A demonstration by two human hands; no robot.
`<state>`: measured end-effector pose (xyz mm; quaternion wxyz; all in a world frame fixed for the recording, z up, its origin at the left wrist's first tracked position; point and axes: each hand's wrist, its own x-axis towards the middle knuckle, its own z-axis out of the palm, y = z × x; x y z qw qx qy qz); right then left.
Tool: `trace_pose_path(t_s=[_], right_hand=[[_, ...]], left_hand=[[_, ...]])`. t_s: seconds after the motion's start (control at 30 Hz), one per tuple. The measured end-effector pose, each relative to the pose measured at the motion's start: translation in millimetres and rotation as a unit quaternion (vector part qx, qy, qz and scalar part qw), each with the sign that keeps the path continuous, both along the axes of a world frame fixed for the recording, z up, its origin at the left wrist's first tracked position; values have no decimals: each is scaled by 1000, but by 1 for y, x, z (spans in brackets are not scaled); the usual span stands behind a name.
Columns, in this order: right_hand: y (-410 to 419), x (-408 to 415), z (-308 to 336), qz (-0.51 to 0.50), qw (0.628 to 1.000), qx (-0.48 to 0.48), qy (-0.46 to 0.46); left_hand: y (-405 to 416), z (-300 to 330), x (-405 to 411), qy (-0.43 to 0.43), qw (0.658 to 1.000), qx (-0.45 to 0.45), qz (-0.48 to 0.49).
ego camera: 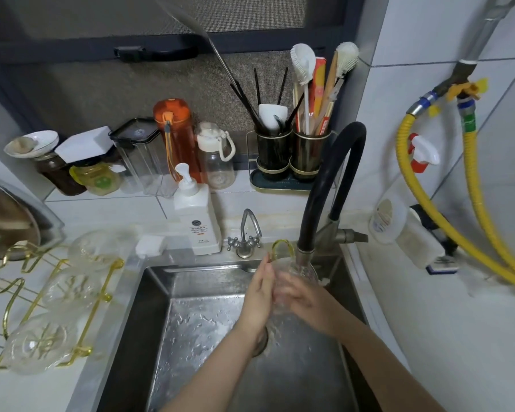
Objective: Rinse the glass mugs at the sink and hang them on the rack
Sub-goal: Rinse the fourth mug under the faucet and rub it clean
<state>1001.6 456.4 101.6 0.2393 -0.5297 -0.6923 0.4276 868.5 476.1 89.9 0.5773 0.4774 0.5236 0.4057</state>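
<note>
A clear glass mug (298, 270) with a gold handle (281, 248) sits under the black faucet spout (305, 254), water running over it. My left hand (257, 292) presses its left side and my right hand (302, 298) wraps its front, so both hold it above the steel sink (161, 307). On the counter at left stands a gold wire rack (18, 281) with three glass mugs on it: one at the back (92, 248), one in the middle (72, 289), one at the front (39, 343).
A white soap pump bottle (197, 221) and a small tap (246, 233) stand at the sink's back edge. Bottles, jars and a utensil holder (292, 156) line the back wall. A pot lid (9, 221) lies far left. Yellow hoses (470, 203) hang at right.
</note>
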Motion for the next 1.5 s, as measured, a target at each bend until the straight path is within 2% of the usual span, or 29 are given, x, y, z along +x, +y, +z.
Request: trace_pose_path(t_s=[0.07,0.2,0.27,0.33,0.43,0.5,0.53,0.57,0.6,0.63,0.7,0.77,0.87,0.93,0.97,1.03,1.1,1.17,1.3,1.4,1.5], right_hand=[[2,5,-3,34,994,16,-104],[7,-4,6,74,980,57,-176],[4,-6,14,101,970,46,-215],[2,-3,16,119,970,56,-206],[10,-5,9,77,956,38,-279],[10,-26,12,50,897,56,-436],[9,-31,15,57,884,56,-460],[10,-30,16,81,902,35,-423],[11,-23,18,98,932,8,-349],[9,-14,21,113,943,-23,-311],[9,6,23,123,942,-23,-312],[6,1,21,102,959,-8,-264],[3,-10,21,123,967,80,-208],[1,-3,16,133,968,66,-204],[-2,3,12,120,969,49,-209],[-4,12,9,74,976,97,-180],[-6,13,16,23,986,128,-104],[-5,7,18,-20,996,85,-33],[1,1,11,-109,991,-2,71],[-2,-3,7,-176,967,-47,178],[-6,-4,-3,-213,948,-66,227]], left_hand=[[5,-1,-4,-7,999,-43,-12],[1,-3,-1,-66,986,-154,-13],[1,-6,-1,-85,984,-159,17],[0,-7,0,-93,981,-167,38],[-1,-7,6,-78,979,-187,36],[2,-4,7,-72,978,-197,19],[3,-2,7,-68,978,-199,9],[4,0,6,-64,978,-198,3],[5,0,5,-59,979,-195,0],[5,0,3,-57,980,-192,-2],[3,-1,3,-62,980,-191,-1],[2,0,5,-64,979,-194,3],[4,0,5,-56,983,-174,-11],[5,1,1,-57,986,-154,-18],[5,1,-1,-59,986,-157,-17],[6,-1,-6,-75,980,-183,-24],[6,1,-8,-85,970,-224,-45],[7,0,-11,-71,966,-240,-60],[0,-2,-20,-36,982,-170,-69],[-6,-5,-27,-9,989,-108,-100],[-9,-2,-24,22,993,-63,-98]])
